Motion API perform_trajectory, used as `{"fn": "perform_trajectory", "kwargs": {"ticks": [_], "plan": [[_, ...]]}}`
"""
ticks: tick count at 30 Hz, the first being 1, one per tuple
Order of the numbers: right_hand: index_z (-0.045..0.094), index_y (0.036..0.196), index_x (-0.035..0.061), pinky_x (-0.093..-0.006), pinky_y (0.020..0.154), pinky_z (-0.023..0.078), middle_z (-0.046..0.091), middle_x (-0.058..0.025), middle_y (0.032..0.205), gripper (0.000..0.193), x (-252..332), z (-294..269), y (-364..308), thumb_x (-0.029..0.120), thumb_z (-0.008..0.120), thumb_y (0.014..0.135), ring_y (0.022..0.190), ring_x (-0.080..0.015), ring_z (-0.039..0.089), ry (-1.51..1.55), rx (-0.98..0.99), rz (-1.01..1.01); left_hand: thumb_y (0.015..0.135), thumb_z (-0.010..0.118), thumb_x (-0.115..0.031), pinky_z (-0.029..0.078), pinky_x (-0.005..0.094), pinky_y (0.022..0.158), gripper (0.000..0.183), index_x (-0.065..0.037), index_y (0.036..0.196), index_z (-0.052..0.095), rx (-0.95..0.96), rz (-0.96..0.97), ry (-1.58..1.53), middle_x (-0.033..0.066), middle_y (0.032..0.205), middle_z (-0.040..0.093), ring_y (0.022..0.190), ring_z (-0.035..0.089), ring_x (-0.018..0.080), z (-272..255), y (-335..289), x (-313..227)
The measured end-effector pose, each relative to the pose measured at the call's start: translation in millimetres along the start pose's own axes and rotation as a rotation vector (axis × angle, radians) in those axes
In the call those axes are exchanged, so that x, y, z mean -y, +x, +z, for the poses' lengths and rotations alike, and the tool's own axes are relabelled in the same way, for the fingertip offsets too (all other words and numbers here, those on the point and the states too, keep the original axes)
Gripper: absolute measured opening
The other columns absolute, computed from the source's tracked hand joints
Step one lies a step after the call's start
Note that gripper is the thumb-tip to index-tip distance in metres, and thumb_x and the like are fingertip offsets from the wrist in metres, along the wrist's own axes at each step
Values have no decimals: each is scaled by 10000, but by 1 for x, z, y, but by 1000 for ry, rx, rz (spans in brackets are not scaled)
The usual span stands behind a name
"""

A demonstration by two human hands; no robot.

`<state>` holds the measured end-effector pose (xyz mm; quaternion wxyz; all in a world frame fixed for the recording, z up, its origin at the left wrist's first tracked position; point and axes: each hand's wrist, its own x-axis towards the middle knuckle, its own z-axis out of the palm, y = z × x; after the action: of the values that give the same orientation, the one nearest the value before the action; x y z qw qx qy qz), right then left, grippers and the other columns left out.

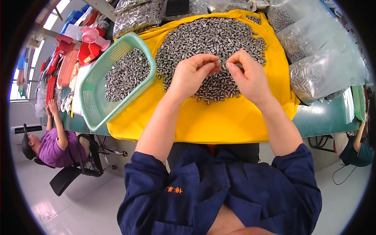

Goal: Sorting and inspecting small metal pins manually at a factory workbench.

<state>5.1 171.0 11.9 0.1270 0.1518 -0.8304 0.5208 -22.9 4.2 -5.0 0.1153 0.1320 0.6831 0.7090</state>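
Note:
Both hands hover over a broad heap of small shiny metal fittings [207,35], short and cylindrical, piled on a yellow cloth [219,125]. My left hand [194,72] is closed in a pinch, thumb against the forefinger, its other fingers curled in. Facing it across a small gap, my right hand [250,76] pinches too, thumb and forefinger together. A tiny bright spot shows by the fingertips, too small to name, so what either hand holds is unclear. Left of the heap stands a green perforated plastic basket [92,111] partly filled with similar metal fittings [127,74].
Clear plastic bags of metal parts [309,74] line the right side; more bagged parts [137,19] lie at the back, near a dark phone [177,7]. A pink fan [91,35] stands beyond the basket. People sit left [58,147] and right [358,147].

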Motion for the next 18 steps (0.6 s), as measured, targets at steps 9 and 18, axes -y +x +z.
{"fn": "perform_trajectory", "kwargs": {"ticks": [9, 18], "plan": [[508, 831, 26, -223, 531, 393, 543, -25, 683, 74, 0, 0, -2, 92, 531, 806, 579, -75, 469, 184, -4, 30, 836, 529, -64, 481, 275, 753, 128, -20, 951, 562, 104, -123, -657, 56, 884, 599, 822, 585, 142, -4, -1, 8], [499, 835, 20, -230, 556, 415, 564, -50, 708, 62, -3, 2, -1, 66, 520, 798, 609, -96, 515, 244, 36, 7, 819, 551, -47, 505, 268, 696, 157, -7, 970, 571, 111, -96, -585, 67, 862, 604, 771, 599, 154, 3, -2, 6]]}}
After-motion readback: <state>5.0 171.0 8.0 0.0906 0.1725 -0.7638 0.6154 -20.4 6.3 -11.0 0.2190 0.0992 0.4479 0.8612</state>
